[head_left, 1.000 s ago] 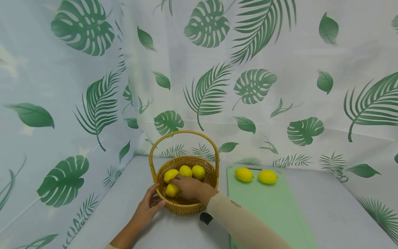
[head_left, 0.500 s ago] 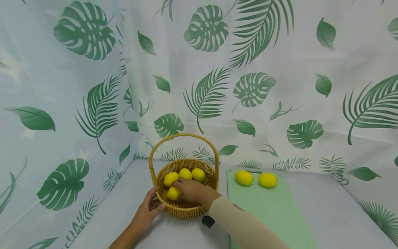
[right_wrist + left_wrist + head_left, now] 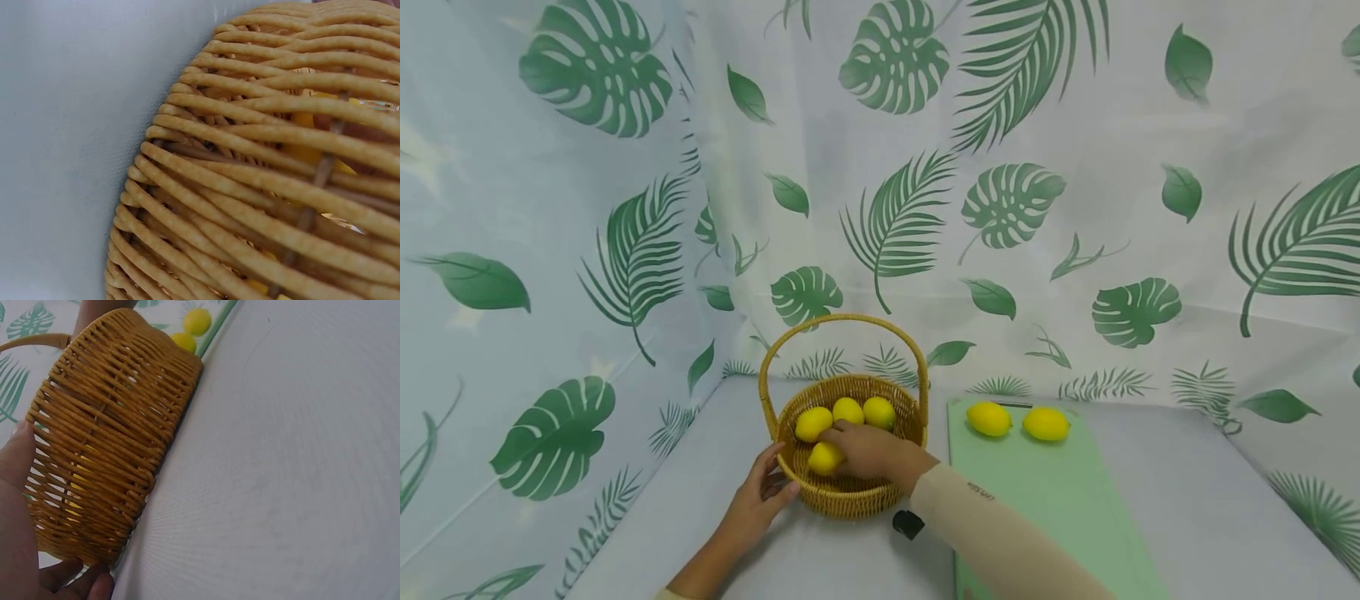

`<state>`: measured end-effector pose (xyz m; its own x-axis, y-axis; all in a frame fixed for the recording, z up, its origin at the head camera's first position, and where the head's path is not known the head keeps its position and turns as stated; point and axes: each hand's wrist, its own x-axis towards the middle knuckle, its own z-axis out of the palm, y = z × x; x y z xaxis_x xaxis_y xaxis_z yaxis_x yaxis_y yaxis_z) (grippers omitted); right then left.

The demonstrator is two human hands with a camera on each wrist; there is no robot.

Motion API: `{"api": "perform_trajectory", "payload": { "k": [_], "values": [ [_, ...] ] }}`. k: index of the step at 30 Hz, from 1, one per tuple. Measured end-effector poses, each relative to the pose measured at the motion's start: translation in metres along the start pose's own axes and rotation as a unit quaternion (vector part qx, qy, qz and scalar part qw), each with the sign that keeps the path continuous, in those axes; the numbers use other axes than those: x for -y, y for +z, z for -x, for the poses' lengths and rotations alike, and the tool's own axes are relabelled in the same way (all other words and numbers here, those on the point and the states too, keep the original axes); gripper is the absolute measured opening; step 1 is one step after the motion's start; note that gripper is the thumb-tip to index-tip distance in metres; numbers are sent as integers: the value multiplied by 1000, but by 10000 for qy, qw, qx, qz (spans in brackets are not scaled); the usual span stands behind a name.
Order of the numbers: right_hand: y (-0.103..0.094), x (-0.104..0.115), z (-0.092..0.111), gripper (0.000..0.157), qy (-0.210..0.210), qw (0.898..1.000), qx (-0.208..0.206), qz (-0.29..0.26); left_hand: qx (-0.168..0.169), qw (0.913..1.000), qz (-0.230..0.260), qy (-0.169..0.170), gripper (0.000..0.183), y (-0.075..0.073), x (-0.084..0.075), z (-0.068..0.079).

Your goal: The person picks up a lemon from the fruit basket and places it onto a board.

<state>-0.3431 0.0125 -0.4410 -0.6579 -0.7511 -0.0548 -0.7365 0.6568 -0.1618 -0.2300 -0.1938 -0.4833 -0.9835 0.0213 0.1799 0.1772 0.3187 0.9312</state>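
Note:
A wicker basket (image 3: pixel 850 504) with a tall arched handle stands on the table with several yellow lemons in it. My right hand (image 3: pixel 868 452) reaches inside over the front rim and grips a lemon (image 3: pixel 825 458) at its fingertips. Three other lemons (image 3: pixel 847 412) lie along the back of the basket. At the basket's left side, my left hand (image 3: pixel 756 496) holds the wall between thumb and fingers. The left wrist view shows the thumb (image 3: pixel 19 456) near the rim and the fingertips curled at the far end. Woven strands mostly hide the right hand in the right wrist view.
To the right lies a light green cutting board (image 3: pixel 1030 500) with two lemons (image 3: pixel 988 419) near its far edge. The right forearm crosses over the board's left side. A small black object (image 3: pixel 908 523) shows below the right wrist. Leaf-printed cloth walls (image 3: pixel 1037 317) stand behind and left.
My right hand and the lemon it grips have shifted slightly right within the basket, away from the lemon at the left. My left hand stays at the basket's side.

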Motion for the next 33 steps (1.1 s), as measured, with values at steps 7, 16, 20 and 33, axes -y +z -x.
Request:
{"api": "perform_trajectory", "payload": {
  "k": [7,16,20,33],
  "values": [
    [-2,3,7,62,108,9999,129,-31,-28,9999,-42,-92,68,1,19,-6],
    [-1,0,8,61,188,9997,59,167,-44,10000,33,28,66,1,31,-9],
    [-1,-2,10,60,155,9998,69,112,-34,10000,-22,18,67,2,31,-8],
    [-12,-9,18,62,488,9970,45,-592,30,10000,6,45,69,1,31,-10]
  ]
}}
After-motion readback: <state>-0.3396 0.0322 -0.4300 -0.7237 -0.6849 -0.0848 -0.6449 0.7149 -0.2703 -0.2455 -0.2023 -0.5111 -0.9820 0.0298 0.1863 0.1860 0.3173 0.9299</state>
